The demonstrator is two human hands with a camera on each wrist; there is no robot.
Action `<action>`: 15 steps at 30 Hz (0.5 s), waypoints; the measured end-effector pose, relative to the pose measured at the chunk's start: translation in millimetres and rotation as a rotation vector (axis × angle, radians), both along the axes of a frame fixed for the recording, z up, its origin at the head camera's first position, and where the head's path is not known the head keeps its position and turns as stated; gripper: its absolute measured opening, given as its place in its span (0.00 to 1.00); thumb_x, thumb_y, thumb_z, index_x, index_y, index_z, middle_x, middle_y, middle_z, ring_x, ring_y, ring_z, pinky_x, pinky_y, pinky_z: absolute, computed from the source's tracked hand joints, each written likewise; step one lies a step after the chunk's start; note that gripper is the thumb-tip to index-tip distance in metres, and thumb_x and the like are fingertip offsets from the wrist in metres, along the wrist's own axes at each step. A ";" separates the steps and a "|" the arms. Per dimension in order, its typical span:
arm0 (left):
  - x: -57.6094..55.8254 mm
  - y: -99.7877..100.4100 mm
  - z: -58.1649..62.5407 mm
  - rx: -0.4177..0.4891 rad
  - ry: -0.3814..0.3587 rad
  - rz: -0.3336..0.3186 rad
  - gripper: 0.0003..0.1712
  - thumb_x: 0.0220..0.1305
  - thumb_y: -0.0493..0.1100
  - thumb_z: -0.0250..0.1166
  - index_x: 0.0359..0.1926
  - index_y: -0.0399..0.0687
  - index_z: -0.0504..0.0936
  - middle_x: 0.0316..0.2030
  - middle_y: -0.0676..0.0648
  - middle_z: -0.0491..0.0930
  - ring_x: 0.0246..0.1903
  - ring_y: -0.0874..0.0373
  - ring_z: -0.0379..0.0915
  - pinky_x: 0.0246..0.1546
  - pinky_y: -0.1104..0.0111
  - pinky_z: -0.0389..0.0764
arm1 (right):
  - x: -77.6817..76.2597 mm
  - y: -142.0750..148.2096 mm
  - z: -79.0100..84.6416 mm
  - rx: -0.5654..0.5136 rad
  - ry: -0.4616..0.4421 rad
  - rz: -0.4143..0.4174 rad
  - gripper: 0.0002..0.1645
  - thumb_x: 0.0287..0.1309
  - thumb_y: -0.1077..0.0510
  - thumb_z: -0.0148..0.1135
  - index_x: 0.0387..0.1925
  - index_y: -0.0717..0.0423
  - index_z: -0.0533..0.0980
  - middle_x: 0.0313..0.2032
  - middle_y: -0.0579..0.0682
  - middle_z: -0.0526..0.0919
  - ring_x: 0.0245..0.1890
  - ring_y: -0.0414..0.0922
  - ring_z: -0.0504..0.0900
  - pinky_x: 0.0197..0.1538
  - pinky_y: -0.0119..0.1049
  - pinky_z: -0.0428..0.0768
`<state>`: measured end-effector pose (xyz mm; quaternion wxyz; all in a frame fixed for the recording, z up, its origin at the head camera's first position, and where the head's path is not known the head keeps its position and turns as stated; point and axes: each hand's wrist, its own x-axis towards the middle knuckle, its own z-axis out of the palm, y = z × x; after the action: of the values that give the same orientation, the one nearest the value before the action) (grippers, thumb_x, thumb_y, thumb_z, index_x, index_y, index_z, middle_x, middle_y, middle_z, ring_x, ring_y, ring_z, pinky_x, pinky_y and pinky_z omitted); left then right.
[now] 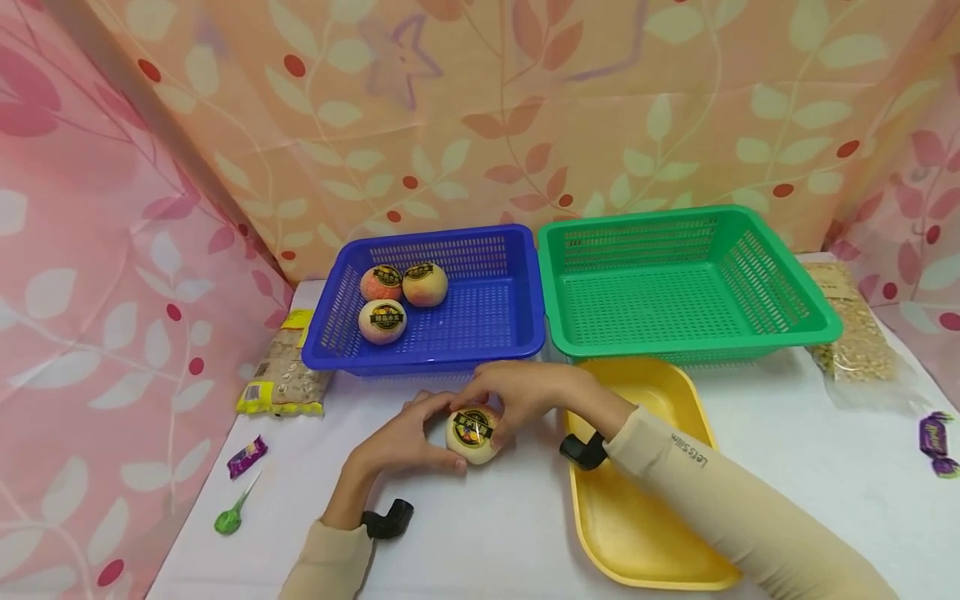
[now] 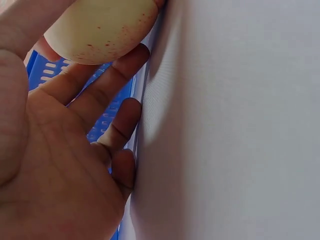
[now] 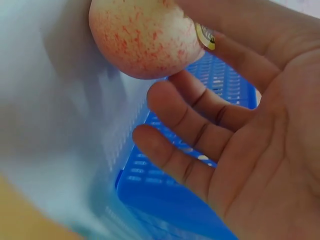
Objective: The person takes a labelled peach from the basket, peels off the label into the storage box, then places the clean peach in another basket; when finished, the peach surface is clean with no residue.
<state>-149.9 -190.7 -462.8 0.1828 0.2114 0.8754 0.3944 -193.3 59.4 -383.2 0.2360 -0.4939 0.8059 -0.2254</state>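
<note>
A pale peach (image 1: 471,435) with a black-and-gold label sits on the white table in front of the blue basket (image 1: 427,364). My left hand (image 1: 397,440) holds its left side, thumb at the near edge and index finger at the far edge. From the other side my right hand (image 1: 528,390) grips the same fruit between thumb and fingers. Red speckles cover the peach's underside (image 3: 142,42) in the right wrist view. In the left wrist view the left hand's lower fingers (image 2: 122,125) curl loosely beneath the peach (image 2: 102,32). Three labelled peaches (image 1: 382,321) lie in the blue basket's left part.
A green basket (image 1: 637,292) adjoins the blue one. The yellow tray (image 1: 622,533) lies under my right forearm. Packets (image 1: 288,367) and a green lollipop (image 1: 228,521) with a purple candy (image 1: 247,457) are at left; a grain bag (image 1: 858,333) and another candy (image 1: 934,437) at right.
</note>
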 end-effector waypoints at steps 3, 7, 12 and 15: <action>-2.4 3.5 0.7 -0.010 0.002 -0.009 0.47 0.40 0.61 0.84 0.65 0.74 0.75 0.60 0.61 0.76 0.59 0.59 0.65 0.67 0.49 0.62 | -2.1 5.3 -0.7 -0.031 -0.024 0.013 0.37 0.50 0.57 0.78 0.64 0.52 0.78 0.48 0.45 0.84 0.48 0.50 0.78 0.47 0.30 0.75; -6.1 7.1 3.8 -0.037 0.002 -0.027 0.46 0.40 0.62 0.84 0.63 0.74 0.76 0.59 0.61 0.76 0.57 0.59 0.65 0.67 0.48 0.62 | -4.3 8.7 -3.2 -0.045 -0.057 0.003 0.32 0.55 0.57 0.74 0.63 0.51 0.79 0.45 0.46 0.82 0.45 0.51 0.78 0.43 0.29 0.76; -12.8 10.0 7.5 -0.027 -0.034 -0.096 0.46 0.42 0.60 0.84 0.64 0.72 0.75 0.61 0.59 0.76 0.61 0.57 0.67 0.68 0.48 0.65 | -4.6 9.2 -5.5 -0.062 -0.053 -0.016 0.28 0.58 0.57 0.73 0.61 0.50 0.81 0.41 0.45 0.81 0.42 0.52 0.78 0.42 0.28 0.74; -19.0 11.6 8.5 0.015 -0.085 -0.162 0.46 0.44 0.55 0.84 0.66 0.70 0.74 0.64 0.59 0.75 0.66 0.56 0.67 0.71 0.49 0.64 | -3.7 10.0 -5.5 -0.076 -0.046 -0.034 0.26 0.57 0.58 0.74 0.59 0.50 0.82 0.39 0.46 0.81 0.41 0.53 0.79 0.41 0.27 0.74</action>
<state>-168.9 -179.1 -454.3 0.2494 0.2663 0.8438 0.3935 -196.9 69.3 -388.7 0.2318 -0.4834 0.7994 -0.2713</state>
